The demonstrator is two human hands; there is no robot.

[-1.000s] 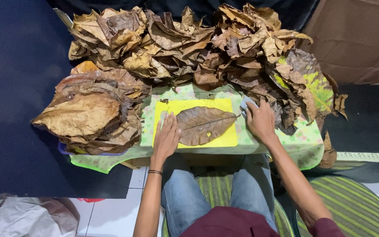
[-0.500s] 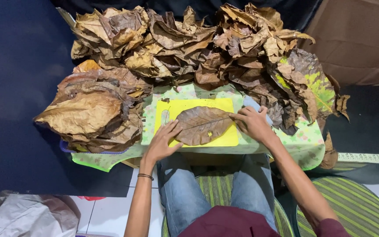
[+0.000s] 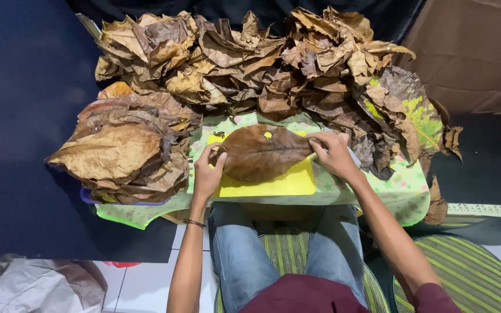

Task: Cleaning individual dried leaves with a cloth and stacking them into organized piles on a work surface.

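The person sat on a green striped cushion [image 3: 465, 278] with blue-jeaned knees [image 3: 244, 255] tucked under the small bench [image 3: 401, 197]. The bench had a pale green flowered cloth over it.

The left hand [image 3: 207, 174] held the left end of one big brown leaf [image 3: 262, 152] — fingers curled round its edge, thumb on top. The right hand [image 3: 334, 153] pinched the leaf's right end, its grip closed on the tip. The leaf was held flat between the two hands, just above a yellow board [image 3: 276, 184] that lay on the cloth.

To the left of the board sat a neat stack of flat dry leaves [image 3: 123, 153], tan and brown, hanging over the bench edge.

Farther back was a big messy heap of crumpled leaves [image 3: 250, 58] — it ran across the whole back of the bench and down the right side, where one leaf with green patches [image 3: 416, 107] lay.
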